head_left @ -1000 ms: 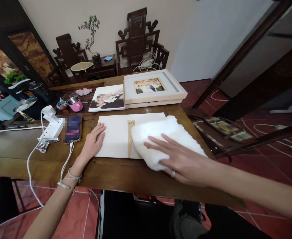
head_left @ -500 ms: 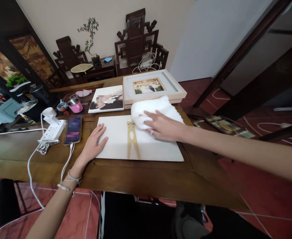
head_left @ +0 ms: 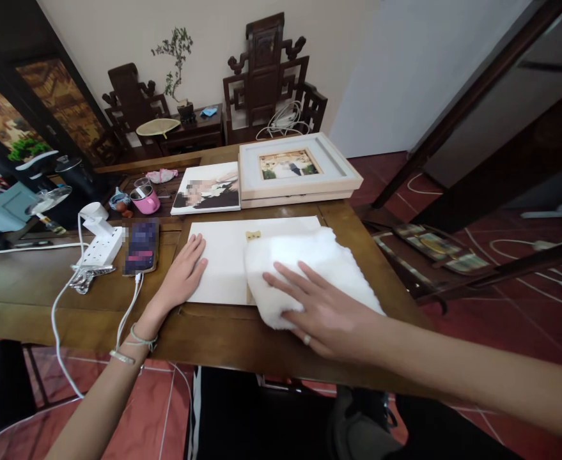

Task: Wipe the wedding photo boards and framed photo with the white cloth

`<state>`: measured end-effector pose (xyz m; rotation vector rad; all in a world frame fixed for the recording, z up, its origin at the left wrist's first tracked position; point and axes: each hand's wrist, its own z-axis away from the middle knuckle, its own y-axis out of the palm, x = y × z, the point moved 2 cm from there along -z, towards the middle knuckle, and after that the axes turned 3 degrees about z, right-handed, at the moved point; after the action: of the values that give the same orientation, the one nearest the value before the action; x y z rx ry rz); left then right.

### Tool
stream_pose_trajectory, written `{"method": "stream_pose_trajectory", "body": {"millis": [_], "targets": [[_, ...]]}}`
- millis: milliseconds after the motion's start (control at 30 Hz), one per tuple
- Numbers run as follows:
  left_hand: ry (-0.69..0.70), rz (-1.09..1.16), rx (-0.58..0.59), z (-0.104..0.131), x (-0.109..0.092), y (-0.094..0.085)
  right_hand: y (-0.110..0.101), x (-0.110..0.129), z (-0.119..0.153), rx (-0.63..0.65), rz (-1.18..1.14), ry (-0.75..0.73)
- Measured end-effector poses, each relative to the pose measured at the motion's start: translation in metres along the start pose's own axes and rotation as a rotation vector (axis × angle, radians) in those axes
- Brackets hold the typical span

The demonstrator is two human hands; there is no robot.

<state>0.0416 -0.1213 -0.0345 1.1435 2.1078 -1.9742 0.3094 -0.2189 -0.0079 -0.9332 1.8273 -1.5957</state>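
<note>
A flat white board (head_left: 218,268), which looks like the back of a picture frame, lies on the wooden table before me. My left hand (head_left: 185,271) rests on its left edge, fingers stretched out and holding nothing. Over the board's right part my right hand (head_left: 319,306) presses a fluffy white cloth (head_left: 309,246), fingers spread across it and the near ones bent into the fabric. The cloth hangs past the board's front and right edges. It covers most of a gold-coloured stand (head_left: 253,235) on the board; only the top and a sliver of one leg show.
Behind the board lie a photo print (head_left: 208,186) and a light wooden photo frame (head_left: 300,185). To the left are a phone (head_left: 141,246) on a charging cable, a white power strip (head_left: 101,246) and a pink mug (head_left: 145,199). The table's (head_left: 233,338) front edge runs close to me.
My right hand has drawn the white cloth toward me, from the board's far right to its near edge, covering most of the gold-coloured stand. My left hand stays in place.
</note>
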Motion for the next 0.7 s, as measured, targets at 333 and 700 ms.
{"method": "stream_pose_trajectory", "body": {"millis": [333, 700], "targets": [[-0.009, 0.04, -0.028, -0.002, 0.004, 0.001, -0.008, -0.064, -0.069, 0.115, 0.01, 0.183], [-0.012, 0.072, -0.057, -0.003, 0.004, 0.001, -0.007, 0.035, -0.028, 0.218, -0.08, -0.069]]}}
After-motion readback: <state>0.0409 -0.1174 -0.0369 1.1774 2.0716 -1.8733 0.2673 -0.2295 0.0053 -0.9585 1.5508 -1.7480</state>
